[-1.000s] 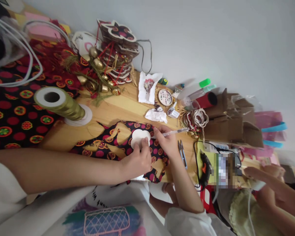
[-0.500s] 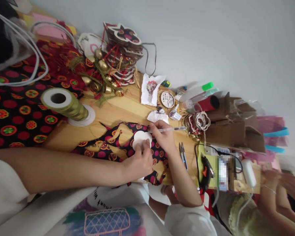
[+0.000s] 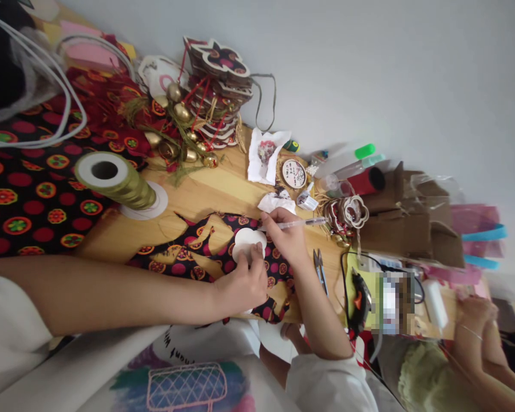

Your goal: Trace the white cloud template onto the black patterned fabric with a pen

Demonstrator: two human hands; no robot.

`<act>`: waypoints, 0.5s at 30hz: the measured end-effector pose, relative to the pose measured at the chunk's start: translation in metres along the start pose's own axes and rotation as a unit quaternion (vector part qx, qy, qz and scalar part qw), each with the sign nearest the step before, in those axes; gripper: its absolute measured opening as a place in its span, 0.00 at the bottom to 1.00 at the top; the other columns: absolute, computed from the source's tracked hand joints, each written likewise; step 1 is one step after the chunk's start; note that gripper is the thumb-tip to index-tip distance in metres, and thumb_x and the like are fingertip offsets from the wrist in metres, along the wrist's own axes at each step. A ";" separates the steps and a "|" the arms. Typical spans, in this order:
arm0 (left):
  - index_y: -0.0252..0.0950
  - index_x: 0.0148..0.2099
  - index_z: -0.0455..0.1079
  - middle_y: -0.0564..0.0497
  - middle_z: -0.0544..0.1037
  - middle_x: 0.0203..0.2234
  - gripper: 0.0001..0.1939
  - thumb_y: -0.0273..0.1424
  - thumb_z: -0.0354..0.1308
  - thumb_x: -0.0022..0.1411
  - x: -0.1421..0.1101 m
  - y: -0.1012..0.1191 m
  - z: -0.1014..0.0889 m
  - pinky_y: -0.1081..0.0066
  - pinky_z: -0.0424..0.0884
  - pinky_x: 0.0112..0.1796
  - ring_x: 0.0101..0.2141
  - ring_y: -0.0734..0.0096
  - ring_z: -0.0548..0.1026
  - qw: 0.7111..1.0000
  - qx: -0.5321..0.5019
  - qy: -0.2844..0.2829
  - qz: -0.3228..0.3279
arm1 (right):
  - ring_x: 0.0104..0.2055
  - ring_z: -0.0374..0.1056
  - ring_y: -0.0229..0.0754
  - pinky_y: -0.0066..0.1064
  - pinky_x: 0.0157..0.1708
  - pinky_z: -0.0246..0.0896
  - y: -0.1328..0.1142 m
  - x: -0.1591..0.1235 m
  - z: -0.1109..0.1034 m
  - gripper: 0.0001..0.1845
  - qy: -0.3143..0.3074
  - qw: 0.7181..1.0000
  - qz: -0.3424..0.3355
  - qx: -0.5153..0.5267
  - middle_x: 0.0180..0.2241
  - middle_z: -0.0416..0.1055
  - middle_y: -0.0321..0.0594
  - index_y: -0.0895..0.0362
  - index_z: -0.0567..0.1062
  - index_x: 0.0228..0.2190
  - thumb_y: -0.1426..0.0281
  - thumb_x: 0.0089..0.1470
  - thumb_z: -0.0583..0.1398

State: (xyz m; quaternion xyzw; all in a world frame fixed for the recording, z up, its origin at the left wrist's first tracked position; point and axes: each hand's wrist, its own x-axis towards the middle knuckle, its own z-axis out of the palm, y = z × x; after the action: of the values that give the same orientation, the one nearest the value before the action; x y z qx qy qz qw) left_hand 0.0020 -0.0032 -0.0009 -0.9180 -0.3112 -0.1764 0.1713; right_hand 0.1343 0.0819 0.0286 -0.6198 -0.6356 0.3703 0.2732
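A white flower-shaped template [image 3: 242,239] lies flat on a dark patterned fabric piece [image 3: 277,268], which has several cut-out holes. My left hand [image 3: 244,283] reaches in from the left, its bent fingertips closed on the template's lower part and pressing it against the cloth. In my right hand [image 3: 288,236] is a slim clear pen [image 3: 306,224], gripped between thumb and fingers with its tip at the template's right edge. Blue-handled thread snips [image 3: 320,270] rest just right of my right wrist.
A gold ribbon spool [image 3: 129,183] stands on the left beside dark patterned cloth [image 3: 34,212]. Stacked flower-shaped ornaments [image 3: 218,91] with gold bells sit behind. On the right are a glue gun [image 3: 360,303], a cardboard box [image 3: 407,229] and another person's hands [image 3: 474,317].
My hands, the template and the pen keep nearly the same places. The view has shifted slightly. At the far right, the other person's hands have moved a little.
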 end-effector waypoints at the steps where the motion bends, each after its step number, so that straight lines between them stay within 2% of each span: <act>1: 0.15 0.43 0.76 0.25 0.78 0.41 0.18 0.23 0.49 0.59 0.000 0.000 0.000 0.57 0.76 0.33 0.40 0.47 0.79 1.000 0.001 0.001 0.000 | 0.19 0.54 0.34 0.28 0.21 0.51 -0.001 0.000 -0.001 0.16 0.002 1.000 0.000 0.005 0.15 0.61 0.30 0.53 0.66 0.19 0.58 0.52 0.58; 15: 0.16 0.43 0.76 0.25 0.78 0.41 0.17 0.23 0.50 0.60 0.001 0.001 0.000 0.55 0.77 0.34 0.40 0.46 0.79 1.000 -0.012 0.003 -0.007 | 0.19 0.53 0.34 0.28 0.21 0.48 -0.001 0.007 0.005 0.17 -0.021 1.000 -0.006 -0.022 0.15 0.59 0.30 0.53 0.65 0.17 0.58 0.52 0.58</act>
State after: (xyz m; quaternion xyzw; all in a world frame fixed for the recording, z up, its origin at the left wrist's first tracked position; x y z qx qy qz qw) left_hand 0.0030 -0.0035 -0.0009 -0.9172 -0.3149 -0.1845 0.1598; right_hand 0.1291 0.0879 0.0259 -0.6141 -0.6527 0.3677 0.2485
